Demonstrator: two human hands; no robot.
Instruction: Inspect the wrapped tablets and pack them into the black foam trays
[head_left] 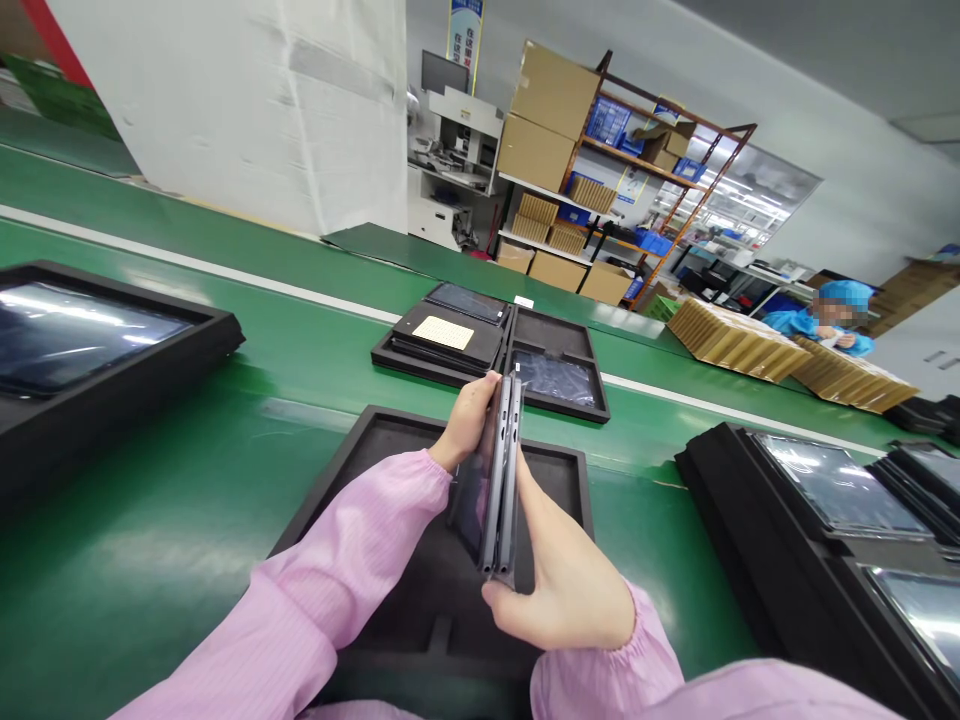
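Note:
Two thin dark tablets (501,490) stand on edge, face to face, between my hands in the middle of the head view. Their narrow sides with small ports point up at me. My left hand (471,415) grips the far end, fingers closed round it. At the near end and right face, my right hand (559,575) holds the pair, its thumb across the lower corner. Below them lies a black foam tray (420,560) with a shallow recess, partly hidden by my arms and the tablets.
Beyond, a smaller black tray (600,400) holds tablets and a sheet of pale yellow labels (443,333). Black foam trays with screens stand at left (217,335) and right (720,520) on the green bench (187,480). A person in blue (795,322) sits behind stacked cardboard (735,340).

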